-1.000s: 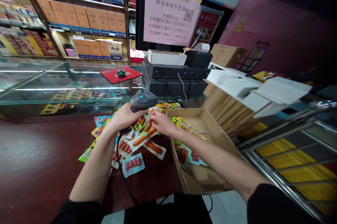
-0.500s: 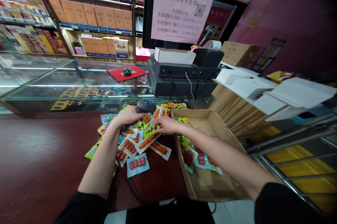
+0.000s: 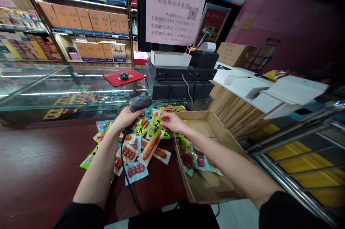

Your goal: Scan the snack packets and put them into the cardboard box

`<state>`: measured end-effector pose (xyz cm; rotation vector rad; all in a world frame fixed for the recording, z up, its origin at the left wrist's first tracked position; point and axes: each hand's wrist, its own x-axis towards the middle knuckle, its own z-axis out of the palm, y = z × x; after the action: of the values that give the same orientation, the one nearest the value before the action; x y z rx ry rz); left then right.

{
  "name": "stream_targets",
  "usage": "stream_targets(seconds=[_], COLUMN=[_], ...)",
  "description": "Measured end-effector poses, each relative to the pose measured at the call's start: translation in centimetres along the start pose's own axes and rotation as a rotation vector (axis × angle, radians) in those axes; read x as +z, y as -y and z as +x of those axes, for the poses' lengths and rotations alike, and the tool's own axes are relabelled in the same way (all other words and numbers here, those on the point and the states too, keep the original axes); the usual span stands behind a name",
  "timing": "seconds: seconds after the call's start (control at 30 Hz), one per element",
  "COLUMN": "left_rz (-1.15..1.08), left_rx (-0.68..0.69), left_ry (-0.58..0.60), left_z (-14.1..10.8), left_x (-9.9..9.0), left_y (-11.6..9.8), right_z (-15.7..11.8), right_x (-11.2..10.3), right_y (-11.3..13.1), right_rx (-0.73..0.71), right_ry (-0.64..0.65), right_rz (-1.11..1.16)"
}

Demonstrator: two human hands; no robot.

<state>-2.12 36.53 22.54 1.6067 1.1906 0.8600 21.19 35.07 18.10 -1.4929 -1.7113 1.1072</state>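
Observation:
My left hand (image 3: 126, 118) is wrapped round the handle of a dark barcode scanner (image 3: 140, 102), its head raised above a heap of snack packets. Between the fingertips of my right hand (image 3: 172, 122) is a bright green snack packet (image 3: 154, 126), lifted over the heap. Under it lie a long sausage in clear wrapping (image 3: 151, 146) and other vacuum-packed sausages. A pale blue packet of small sausages (image 3: 136, 171) lies nearest to me. The scanner's black cable (image 3: 124, 166) runs down past the packets toward my body.
A shallow cardboard box (image 3: 205, 187) with several packets in it stands right of the heap, under my right forearm. Behind are a glass display counter (image 3: 81, 105), a cash drawer (image 3: 178, 89) and a monitor with a pink paper sign (image 3: 174, 15). A metal rack (image 3: 296, 171) stands at right.
My right hand has picked the green packet up off the heap. My left hand has raised the scanner. The whole view has shifted slightly.

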Motion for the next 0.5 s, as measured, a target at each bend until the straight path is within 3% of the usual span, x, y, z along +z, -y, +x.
stream_targets(seconds=[0.23, 0.5], left_rz=[-0.023, 0.032], left_rx=[0.016, 0.063], left_ry=[0.03, 0.16], left_z=[-0.8, -2.9], left_x=[2.7, 5.4], left_y=[-1.2, -3.4], right_z=[-3.7, -6.5], right_x=[-5.3, -6.6], right_y=[0.2, 0.7], right_rx=[-0.061, -0.021], right_ry=[-0.421, -0.495], right_rz=[0.461, 0.56])
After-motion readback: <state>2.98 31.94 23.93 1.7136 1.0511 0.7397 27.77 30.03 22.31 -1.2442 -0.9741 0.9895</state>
